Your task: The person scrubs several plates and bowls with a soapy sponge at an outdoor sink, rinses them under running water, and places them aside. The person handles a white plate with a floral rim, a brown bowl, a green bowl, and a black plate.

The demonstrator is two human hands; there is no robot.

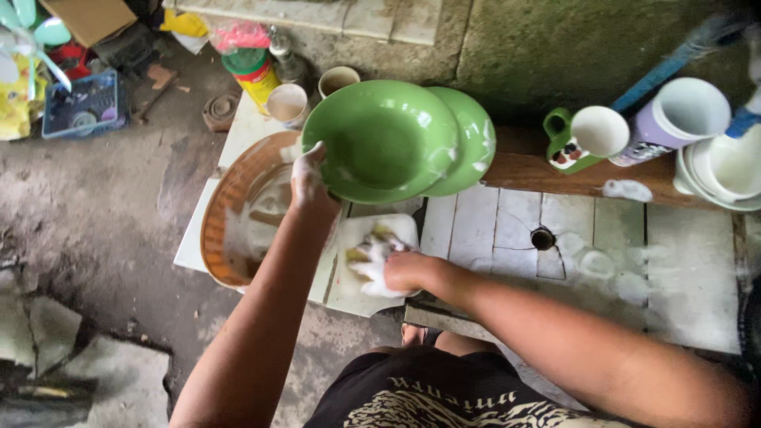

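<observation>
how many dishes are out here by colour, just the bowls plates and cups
green: 3, the bowl held up by the left hand, the plate behind it, a mug
white: 2, a purple-wrapped mug, stacked bowls counted once
beige cups: 2
total: 7

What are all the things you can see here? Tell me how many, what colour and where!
Round green plastic bowl: one, green, held up by its left rim.
Green plate: one, green, behind the bowl.
Round brown basin: one, brown, soapy water inside, left of the bowl.
Soapy sponge: one, yellowish with white foam, on a white tray.
Green-handled mug: one, green and white, on the wooden ledge.
Purple mug: one, purple and white, right of the green one.
Stacked white bowls: several, white, far right.
Left hand: gripping the bowl's rim.
Right hand: soapy, pressing the sponge.
</observation>
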